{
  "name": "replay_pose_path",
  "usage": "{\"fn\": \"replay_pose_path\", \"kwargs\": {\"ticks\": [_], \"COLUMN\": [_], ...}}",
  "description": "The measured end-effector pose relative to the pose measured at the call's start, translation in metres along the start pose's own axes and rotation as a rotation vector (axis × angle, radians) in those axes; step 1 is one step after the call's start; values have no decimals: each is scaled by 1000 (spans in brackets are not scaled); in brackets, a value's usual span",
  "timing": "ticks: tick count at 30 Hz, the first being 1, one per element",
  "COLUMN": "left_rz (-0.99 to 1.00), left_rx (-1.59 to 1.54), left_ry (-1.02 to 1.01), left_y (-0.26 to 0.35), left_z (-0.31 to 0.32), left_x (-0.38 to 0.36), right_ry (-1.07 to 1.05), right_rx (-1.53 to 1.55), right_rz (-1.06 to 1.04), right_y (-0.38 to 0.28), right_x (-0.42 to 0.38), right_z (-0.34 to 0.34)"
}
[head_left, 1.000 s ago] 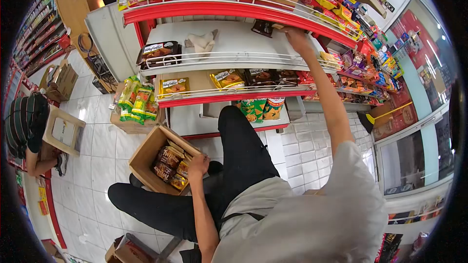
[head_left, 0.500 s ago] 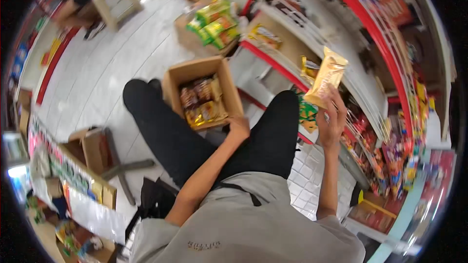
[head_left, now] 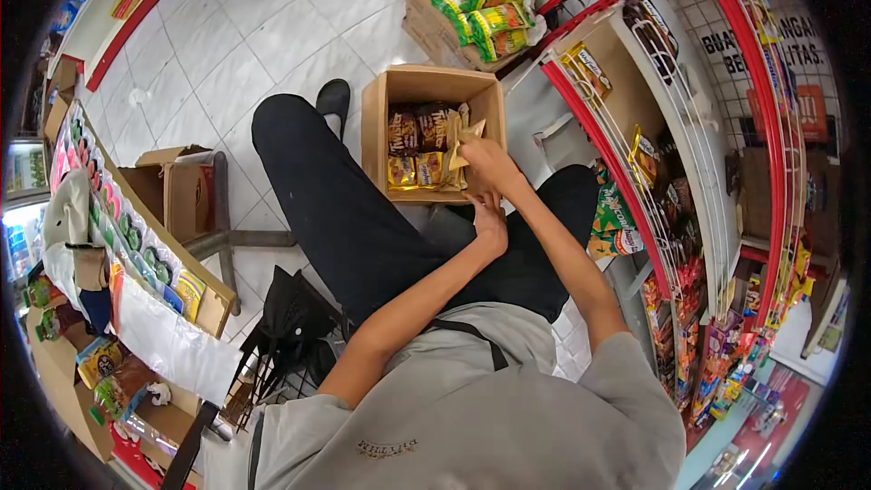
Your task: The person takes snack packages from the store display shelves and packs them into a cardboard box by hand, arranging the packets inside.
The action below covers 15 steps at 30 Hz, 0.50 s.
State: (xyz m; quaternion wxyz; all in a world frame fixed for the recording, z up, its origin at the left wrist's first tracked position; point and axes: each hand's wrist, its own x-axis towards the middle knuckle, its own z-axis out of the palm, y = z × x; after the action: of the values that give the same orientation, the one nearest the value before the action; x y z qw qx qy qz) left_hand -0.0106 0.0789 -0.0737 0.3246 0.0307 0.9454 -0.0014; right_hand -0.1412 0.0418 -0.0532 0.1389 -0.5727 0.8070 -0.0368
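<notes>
An open cardboard box (head_left: 370,132) sits between my knees. Inside it lie brown Twister packets (head_left: 423,130), yellow-gold packets (head_left: 415,171) and a row of cream-gold snack packets (head_left: 454,172) along the right side. My right hand (head_left: 487,163) reaches into the box's right side, its fingers closed on a gold snack packet (head_left: 466,137). At the near right corner, my left hand (head_left: 491,225) grips the rim of the box, its fingertips partly hidden.
To my right, red-edged shelves (head_left: 594,122) hold yellow snack packs (head_left: 644,156); green chip bags (head_left: 612,209) hang beside them. Green packets (head_left: 494,14) lie on a carton ahead. At left stand an open carton (head_left: 186,195) and a display rack (head_left: 136,227).
My right hand has come from beside the shelf, where it held up a gold snack packet, down and left into the box. My left hand stays at the box rim. The view has shifted.
</notes>
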Motion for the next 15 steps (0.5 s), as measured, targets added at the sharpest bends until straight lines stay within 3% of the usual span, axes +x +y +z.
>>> {"fn": "replay_pose_path", "kwargs": {"ticks": [6,10,15], "left_rz": [19,29,68], "left_rx": [-12,-10,-4], "left_ry": [32,-24,-54], "left_y": [-5,-11,-13], "left_z": [-5,-8,-6], "left_x": [-6,-7,-4], "right_ry": [-429,-483,-631], "right_rx": [-98,-20,-83], "right_rz": [-99,15,-41], "right_y": [16,33,39], "right_x": [11,2,19], "right_z": [72,98,127]}}
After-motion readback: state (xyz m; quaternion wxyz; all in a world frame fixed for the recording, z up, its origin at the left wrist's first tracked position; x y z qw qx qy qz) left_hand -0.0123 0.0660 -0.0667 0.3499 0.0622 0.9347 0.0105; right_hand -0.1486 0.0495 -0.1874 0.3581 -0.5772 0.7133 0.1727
